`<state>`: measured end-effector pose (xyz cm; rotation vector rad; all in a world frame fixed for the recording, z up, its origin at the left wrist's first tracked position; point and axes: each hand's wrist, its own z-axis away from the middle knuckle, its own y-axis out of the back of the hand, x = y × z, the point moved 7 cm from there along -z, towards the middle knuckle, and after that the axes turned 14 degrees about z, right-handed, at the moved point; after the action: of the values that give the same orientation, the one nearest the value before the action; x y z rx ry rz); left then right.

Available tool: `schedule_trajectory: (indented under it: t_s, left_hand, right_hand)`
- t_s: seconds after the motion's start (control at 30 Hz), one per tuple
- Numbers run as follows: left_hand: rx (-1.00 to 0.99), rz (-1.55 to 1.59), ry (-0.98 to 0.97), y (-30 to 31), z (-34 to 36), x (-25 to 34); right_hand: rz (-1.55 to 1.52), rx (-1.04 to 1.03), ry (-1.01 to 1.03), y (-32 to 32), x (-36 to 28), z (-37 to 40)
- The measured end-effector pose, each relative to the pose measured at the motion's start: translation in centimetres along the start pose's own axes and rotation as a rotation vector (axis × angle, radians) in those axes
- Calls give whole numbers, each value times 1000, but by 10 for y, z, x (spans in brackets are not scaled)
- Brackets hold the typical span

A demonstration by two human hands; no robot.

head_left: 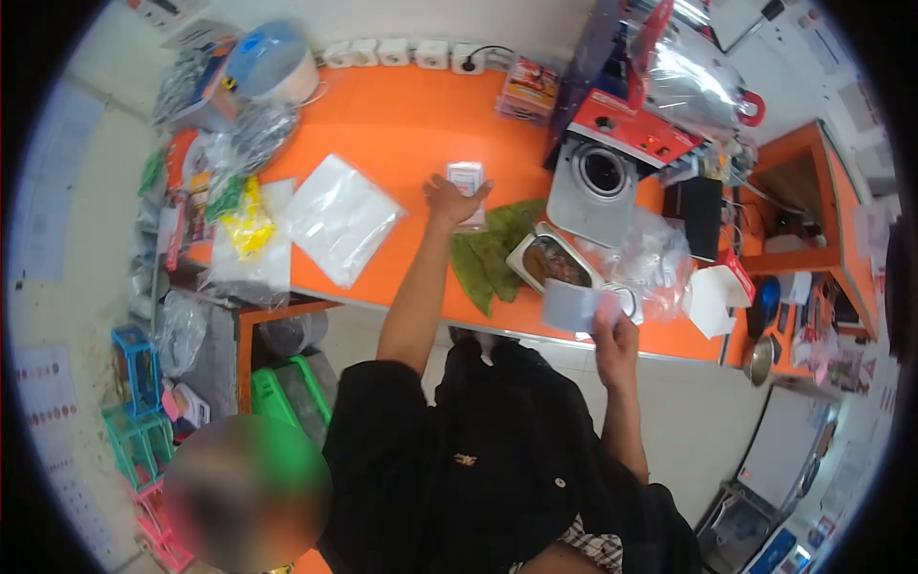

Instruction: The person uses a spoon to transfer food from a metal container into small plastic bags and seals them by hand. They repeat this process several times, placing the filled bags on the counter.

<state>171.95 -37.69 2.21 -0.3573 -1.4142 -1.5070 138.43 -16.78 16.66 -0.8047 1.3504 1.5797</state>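
Grey blurred sheet [566,307] pinched in right hand [617,346], lower right of centre, beside metal tray [517,259]; a low swing could knock it. Left hand [457,200], mid-frame: fingers spread over white box [466,174].

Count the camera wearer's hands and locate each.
2. The left hand is at a white pack on the orange counter; the right hand holds a blurred pale item near the metal tray. Neither is hidden.

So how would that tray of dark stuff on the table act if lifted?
The tray would probably stay stiff, judging by its straight rim. Its dark contents likely add weight, and might spill if tilted, since most look uncovered.
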Motion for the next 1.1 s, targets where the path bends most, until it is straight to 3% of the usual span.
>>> schedule_trajectory:
  t_s: [0.07, 0.13, 0.2, 0.27, 0.3, 0.37, 0.43, 0.47, 0.57, 0.63, 0.67, 0.73, 0.77, 0.83, 0.87, 0.9, 0.97, 1.0, 1.07, 1.1]
  left_hand:
    - [304, 20, -405, 44, 38, 38]
    - [-107, 707, -151, 77, 114, 72]
    - [-405, 881, -103, 21, 157, 13]
    - [-474, 1138, -16, 14, 234, 32]
    - [-464, 1130, -12, 6, 246, 29]
    - [-564, 1530, 191, -12, 261, 15]
    - [-651, 1511, 185, -5, 259, 1]
    - [-746, 1491, 180, -4, 262, -3]
    - [-759, 1470, 217, -6, 270, -17]
    - [-683, 1427, 233, -10, 269, -30]
    - [-621, 1386, 254, -14, 269, -37]
    - [-533, 1383, 184, -11, 270, -26]
    - [-443, 1372, 113, -2, 265, -22]
    - [-412, 1294, 109, 11, 258, -27]
    - [-408, 1214, 122, 16, 255, -31]
    - [-385, 1216, 114, 22, 251, -33]
    - [-791, 910, 1, 9, 260, -26]
    - [-789, 914, 0, 10, 259, -27]
    - [-956, 619, -113, 6, 263, -26]
    - [-984, 781, -172, 12, 270, -15]
  right_hand:
    - [58, 152, 135, -7, -21, -6]
    - [207, 232, 95, -11, -22, -8]
    - [347, 238, 124, -22, -29, -10]
    - [330, 131, 240, -52, -40, -8]
    - [269, 46, 305, -71, -47, -4]
    - [195, -45, 365, -90, -50, 4]
    - [45, -625, -14, -125, -18, 11]
    - [47, -642, -5, -127, -13, 8]
    - [-96, -809, -160, -144, -6, 12]
    - [-120, -835, -412, -140, -11, 17]
    - [-117, -839, -409, -143, -7, 19]
    - [276, -672, -184, -139, -5, 12]
    - [281, -689, -167, -139, -7, 14]
    - [632, -389, 244, -118, -51, 6]
    - [627, -405, 269, -117, -61, 2]
    - [568, -320, 429, -109, -80, -2]
    - [524, -204, 847, -105, -121, 4]
    - [527, -206, 849, -104, -121, 1]
    - [478, -802, 672, -126, -98, 2]
    - [478, -799, 681, -126, -96, 1]
